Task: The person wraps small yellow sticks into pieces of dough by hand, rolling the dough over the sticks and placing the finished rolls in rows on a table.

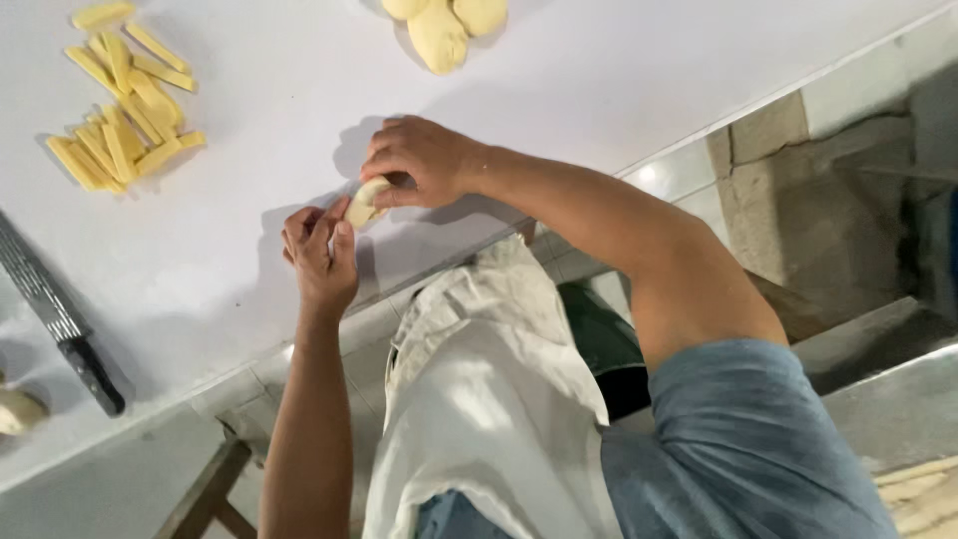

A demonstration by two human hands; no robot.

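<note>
A pale peeled potato piece is pinched between both my hands just above the white table, near its front edge. My left hand grips its lower end with thumb and fingers. My right hand curls over its upper end from the right. Part of the piece is hidden under my right fingers.
A pile of yellow potato sticks lies at the far left. Peeled whole potatoes sit at the top edge. A black-handled knife rests at the left, with another potato below it. My white apron hangs under the table's edge.
</note>
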